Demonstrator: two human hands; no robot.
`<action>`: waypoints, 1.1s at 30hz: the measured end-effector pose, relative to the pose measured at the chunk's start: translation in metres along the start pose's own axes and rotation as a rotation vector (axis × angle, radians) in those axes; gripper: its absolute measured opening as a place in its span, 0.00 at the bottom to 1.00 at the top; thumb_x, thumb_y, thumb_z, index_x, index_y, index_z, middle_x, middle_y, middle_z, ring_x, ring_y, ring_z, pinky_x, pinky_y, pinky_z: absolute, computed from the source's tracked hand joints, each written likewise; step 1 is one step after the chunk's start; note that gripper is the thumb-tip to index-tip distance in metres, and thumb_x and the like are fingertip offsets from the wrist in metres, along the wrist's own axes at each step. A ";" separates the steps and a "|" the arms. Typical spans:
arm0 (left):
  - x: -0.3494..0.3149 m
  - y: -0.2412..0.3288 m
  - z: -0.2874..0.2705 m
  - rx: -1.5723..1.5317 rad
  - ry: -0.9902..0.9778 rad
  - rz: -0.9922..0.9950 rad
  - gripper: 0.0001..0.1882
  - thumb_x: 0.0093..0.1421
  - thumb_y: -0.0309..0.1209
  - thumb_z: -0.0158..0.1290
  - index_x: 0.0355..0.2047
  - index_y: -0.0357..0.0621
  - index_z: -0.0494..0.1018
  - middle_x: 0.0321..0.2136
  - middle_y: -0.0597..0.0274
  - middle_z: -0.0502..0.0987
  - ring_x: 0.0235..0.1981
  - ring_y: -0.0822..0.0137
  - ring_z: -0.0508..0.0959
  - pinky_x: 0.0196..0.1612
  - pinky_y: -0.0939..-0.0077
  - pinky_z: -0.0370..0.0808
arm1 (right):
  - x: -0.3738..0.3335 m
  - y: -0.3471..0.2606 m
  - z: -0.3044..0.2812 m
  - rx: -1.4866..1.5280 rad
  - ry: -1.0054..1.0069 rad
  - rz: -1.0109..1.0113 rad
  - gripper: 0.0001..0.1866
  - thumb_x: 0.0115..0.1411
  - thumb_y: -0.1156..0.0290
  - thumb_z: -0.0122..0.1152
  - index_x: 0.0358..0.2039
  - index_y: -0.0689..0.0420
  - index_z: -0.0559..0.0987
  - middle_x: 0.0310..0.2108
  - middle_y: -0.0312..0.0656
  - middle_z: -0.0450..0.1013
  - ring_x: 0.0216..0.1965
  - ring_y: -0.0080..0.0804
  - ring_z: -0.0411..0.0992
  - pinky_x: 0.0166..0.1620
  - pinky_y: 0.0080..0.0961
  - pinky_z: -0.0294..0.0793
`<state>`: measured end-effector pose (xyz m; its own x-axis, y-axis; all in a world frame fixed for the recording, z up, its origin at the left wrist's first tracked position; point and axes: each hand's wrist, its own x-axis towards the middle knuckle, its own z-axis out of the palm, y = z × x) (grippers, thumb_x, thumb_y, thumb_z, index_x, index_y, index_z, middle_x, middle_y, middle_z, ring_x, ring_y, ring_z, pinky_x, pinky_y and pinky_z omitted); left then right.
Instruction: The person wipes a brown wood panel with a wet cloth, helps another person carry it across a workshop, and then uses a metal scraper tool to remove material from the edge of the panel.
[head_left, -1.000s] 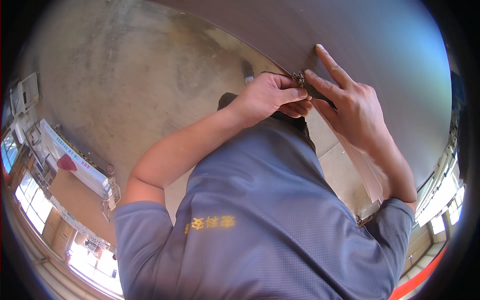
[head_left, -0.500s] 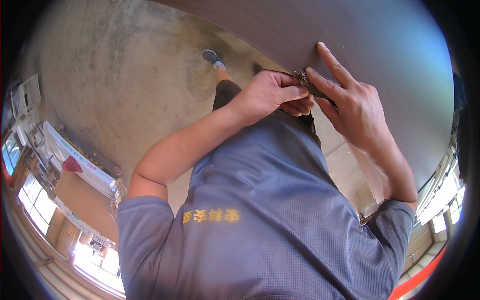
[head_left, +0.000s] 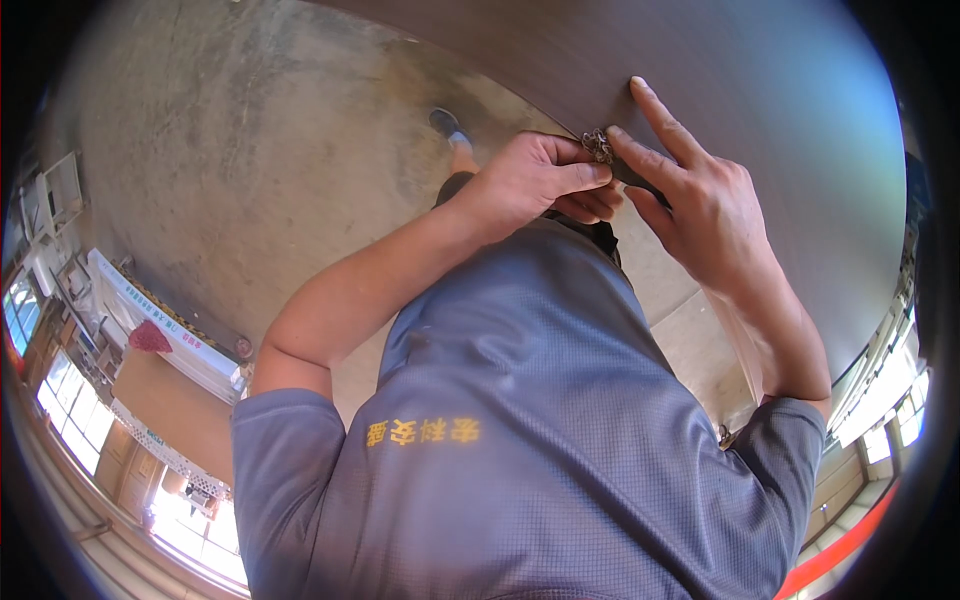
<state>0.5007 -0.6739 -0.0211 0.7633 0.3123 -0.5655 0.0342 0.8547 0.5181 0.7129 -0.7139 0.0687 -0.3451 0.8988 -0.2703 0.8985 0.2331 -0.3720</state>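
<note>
Your left hand sits upper centre, fingers curled and pressed together, thumb and forefinger pinching a small metal fitting at the edge of the dark brown panel; your right hand lies just right of it, fingers spread, fingertips touching the panel beside the fitting; the panel's edge runs diagonally from top centre toward the right rim; left of that edge, bare concrete floor gives open room; your grey shirt fills the lower frame.
</note>
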 end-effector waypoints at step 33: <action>-0.067 0.146 -0.194 0.039 -0.048 0.065 0.16 0.71 0.37 0.54 0.45 0.34 0.79 0.38 0.53 0.84 0.39 0.65 0.84 0.47 0.72 0.82 | 0.217 -0.113 -0.004 0.044 0.175 0.022 0.23 0.54 0.71 0.70 0.52 0.51 0.83 0.62 0.53 0.71 0.33 0.47 0.81 0.41 0.37 0.82</action>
<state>0.3294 -0.4892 -0.0323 0.7950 0.3456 -0.4985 0.0080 0.8158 0.5783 0.5374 -0.5439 0.0563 -0.2693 0.9553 -0.1218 0.8914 0.1994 -0.4070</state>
